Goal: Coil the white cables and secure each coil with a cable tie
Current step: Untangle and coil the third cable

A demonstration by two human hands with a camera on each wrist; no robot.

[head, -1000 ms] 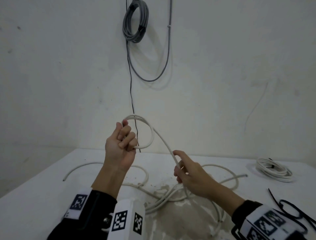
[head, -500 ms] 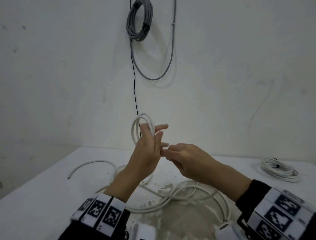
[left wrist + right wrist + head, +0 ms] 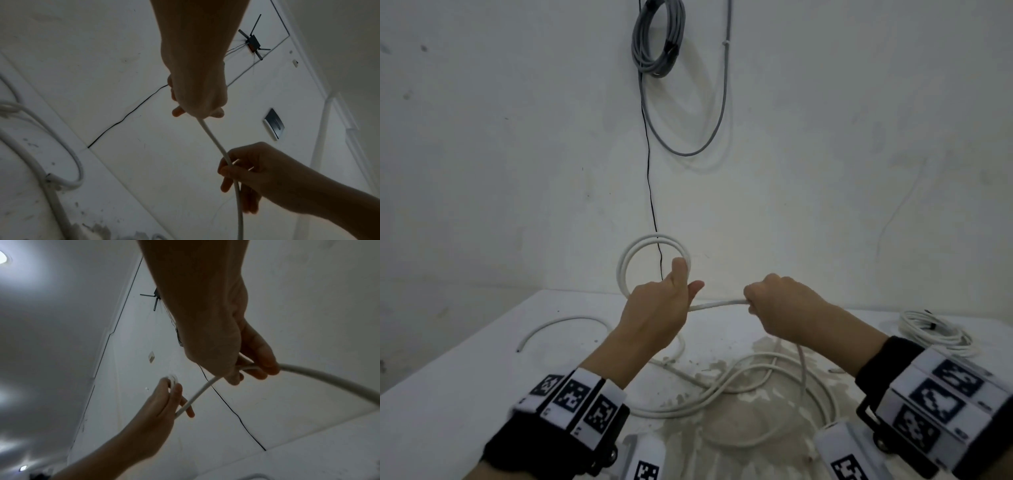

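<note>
Both hands work raised above the worktop (image 3: 465, 356), with open air under them. A taut run of white cable (image 3: 717, 304) bridges the gap between the left hand (image 3: 654, 308) and the right hand (image 3: 787, 308), barring a straight pass there. Below, loose cable loops (image 3: 722, 387) sprawl over the worktop's middle. A finished white coil (image 3: 935, 330) lies at the far right. The wall (image 3: 517, 171) closes the back, where a thin black wire (image 3: 652, 205) and a grey cable bundle (image 3: 657, 41) hang.
</note>
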